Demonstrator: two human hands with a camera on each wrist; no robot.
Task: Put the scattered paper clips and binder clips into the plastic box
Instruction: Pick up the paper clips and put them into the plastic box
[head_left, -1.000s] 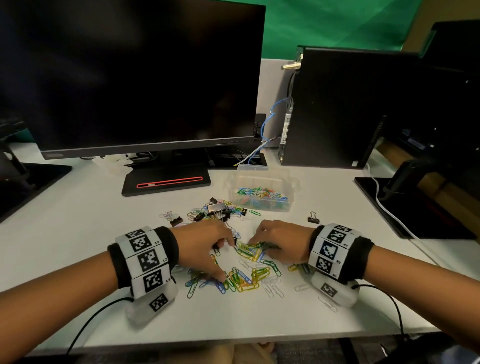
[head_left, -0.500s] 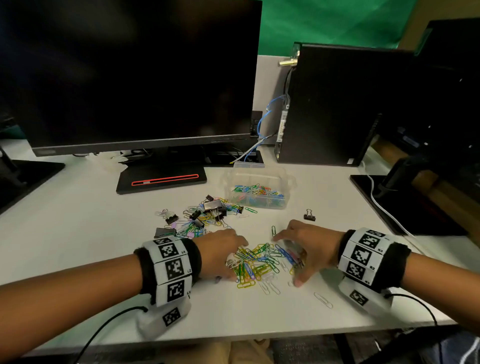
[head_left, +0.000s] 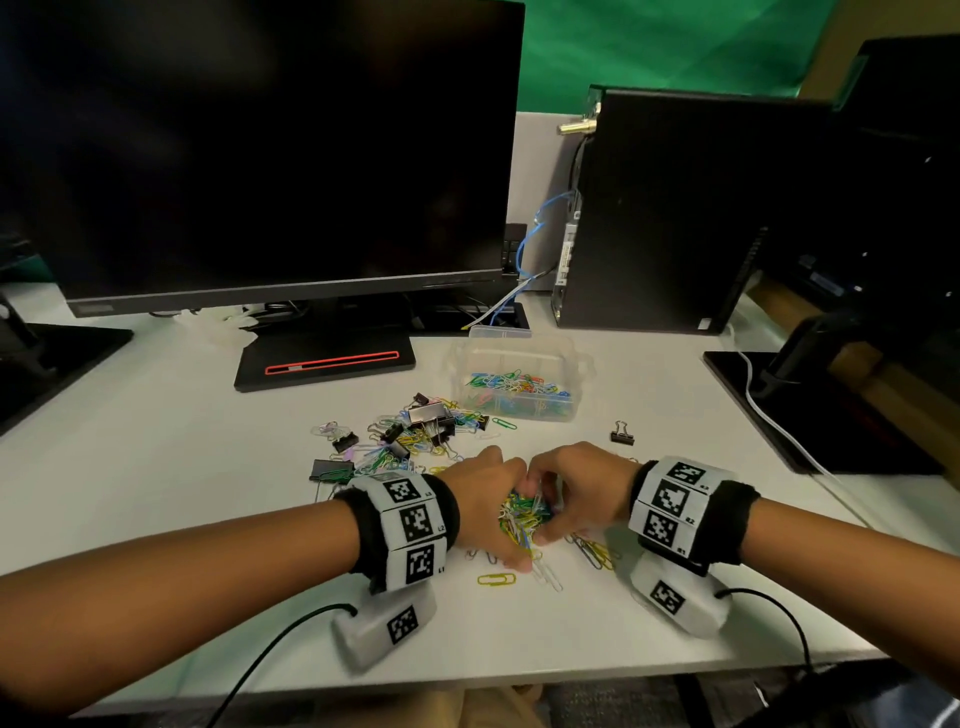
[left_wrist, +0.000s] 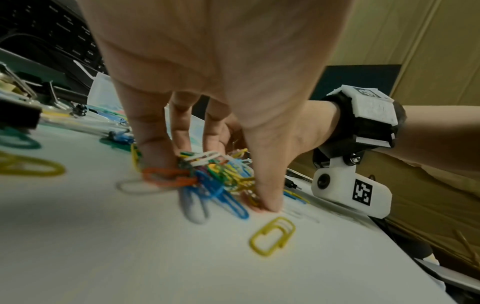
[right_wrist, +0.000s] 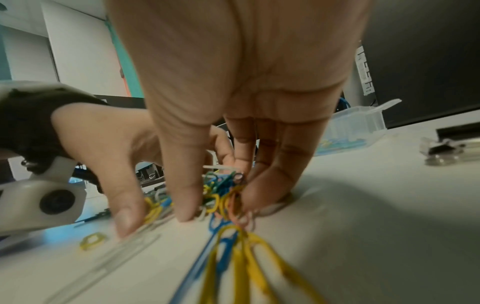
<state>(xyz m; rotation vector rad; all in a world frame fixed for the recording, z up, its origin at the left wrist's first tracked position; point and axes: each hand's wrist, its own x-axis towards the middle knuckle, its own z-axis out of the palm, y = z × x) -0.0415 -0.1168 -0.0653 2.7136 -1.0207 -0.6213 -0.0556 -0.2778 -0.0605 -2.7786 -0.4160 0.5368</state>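
White desk (head_left: 156, 467) below a dark monitor (head_left: 260, 156), read from the left. First, beyond the left wrist, a loose scatter of binder clips (head_left: 431, 421) mixed with coloured paper clips, not yet gathered. Next the left hand (head_left: 483, 499), fingers curled down and thumb tip planted on the desk, cupping the left flank of the heap of paper clips (head_left: 522, 514). Heap itself squeezed between both hands, resting on the desk, bright wires bunched and tangled, with no single long axis to speak of, only a mound. Then the right hand (head_left: 582, 493), thumb and fingers bent round the heap's other flank, fingertips touching the surface close to the left hand's. A few strays outside the clasp: a yellow paper clip (head_left: 496, 578) just short of the left thumb, several more trailing under the right wrist. Plastic box (head_left: 519, 384) straight ahead of the joined hands, open, lid tipped back, partly filled, well beyond the knuckles and just right of the scatter. Neither hand clearly nearer — so probably a two-handed lift forward and over the near wall. Further right, a lone binder clip (head_left: 622, 432) near the box, then a black computer tower (head_left: 675, 208). Likely trouble: loose clips slipping out underneath on the lift.
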